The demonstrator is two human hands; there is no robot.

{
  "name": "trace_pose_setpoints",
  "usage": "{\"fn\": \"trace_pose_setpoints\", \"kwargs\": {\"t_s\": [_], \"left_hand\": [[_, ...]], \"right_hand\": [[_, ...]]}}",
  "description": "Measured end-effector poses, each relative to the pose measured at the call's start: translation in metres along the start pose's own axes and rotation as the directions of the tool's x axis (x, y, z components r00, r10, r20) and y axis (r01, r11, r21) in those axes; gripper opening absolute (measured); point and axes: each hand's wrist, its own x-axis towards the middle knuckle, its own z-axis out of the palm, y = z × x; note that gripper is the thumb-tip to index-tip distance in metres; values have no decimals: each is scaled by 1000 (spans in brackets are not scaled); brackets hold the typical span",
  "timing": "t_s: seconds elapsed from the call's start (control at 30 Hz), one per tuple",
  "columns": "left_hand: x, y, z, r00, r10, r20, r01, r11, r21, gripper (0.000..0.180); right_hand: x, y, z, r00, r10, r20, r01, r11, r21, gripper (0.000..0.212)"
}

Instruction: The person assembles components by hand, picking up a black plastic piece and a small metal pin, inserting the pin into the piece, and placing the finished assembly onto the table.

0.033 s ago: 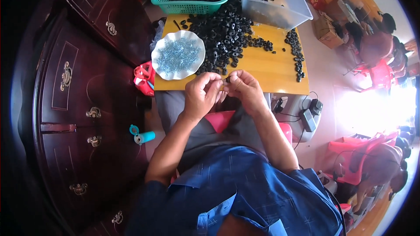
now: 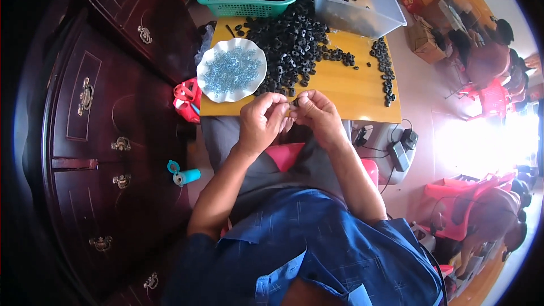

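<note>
Just over the table's near edge, my two hands meet at the fingertips. My right hand (image 2: 321, 118) pinches a small black plastic piece (image 2: 296, 102) between thumb and finger. My left hand (image 2: 262, 123) is closed in a pinch right beside that piece; whatever lies between its fingertips is too small to make out. Beyond my left hand stands a white scalloped bowl (image 2: 204, 86) holding many small, shiny, bluish metal bits (image 2: 232, 69). A large heap of similar black pieces (image 2: 294, 45) spreads over the yellow wooden table (image 2: 351, 90) beyond my fingers.
A green basket (image 2: 249, 9) full of black pieces and a clear plastic bin (image 2: 362, 20) stand at the far side. A line of black pieces (image 2: 386, 71) runs along the right edge. Dark drawers (image 2: 113, 136) rise at left; a turquoise bottle (image 2: 187, 177) is below them. People sit at right.
</note>
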Motion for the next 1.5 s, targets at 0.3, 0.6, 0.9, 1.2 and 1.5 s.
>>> {"fn": "trace_pose_setpoints", "kwargs": {"t_s": [0.3, 0.6, 0.9, 1.2, 1.5], "left_hand": [[-4, 1, -2, 999, -45, 14, 45, 999, 4, 4], [2, 0, -2, 994, 95, 49, -98, 993, 64, 11], [0, 1, 4, 1000, -19, -5, 18, 1000, -8, 16], [-7, -4, 1, 995, -100, 28, 102, 990, -100, 12], [-4, -4, 7, 984, -154, 93, 165, 978, -125, 14]], "right_hand": [[0, 2, 4, 1000, 19, 22, -19, 1000, -2, 17], [0, 11, 3, 997, 55, 57, -54, 998, -19, 22], [5, 9, 5, 988, 40, 151, -66, 984, 168, 15], [42, -78, -82, 818, -564, -107, 219, 479, -850, 12], [85, -114, -193, 797, -562, -222, -333, -102, -938, 21]]}}
